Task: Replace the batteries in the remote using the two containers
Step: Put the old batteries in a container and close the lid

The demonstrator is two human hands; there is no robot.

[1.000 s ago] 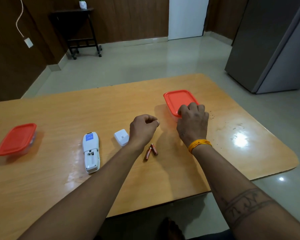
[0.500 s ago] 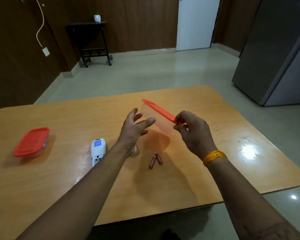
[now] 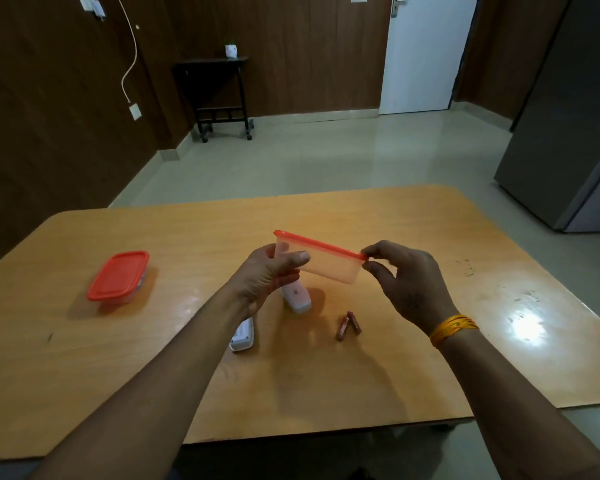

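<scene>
Both hands hold a clear container with red lid point(image 3: 321, 263) up off the table point(image 3: 413, 220): left hand point(image 3: 267, 275) grips its near end, right hand point(image 3: 404, 275) pinches the lid edge at the far corner, so lid-opening looks in progress. Two batteries point(image 3: 347, 325) lie just below the right hand, remote point(image 3: 242, 336) and its white cover point(image 3: 296, 297) under the left; second lidded container point(image 3: 118, 276) sits well left of the left hand. Next: peel lid off while left steadies the tub.
</scene>
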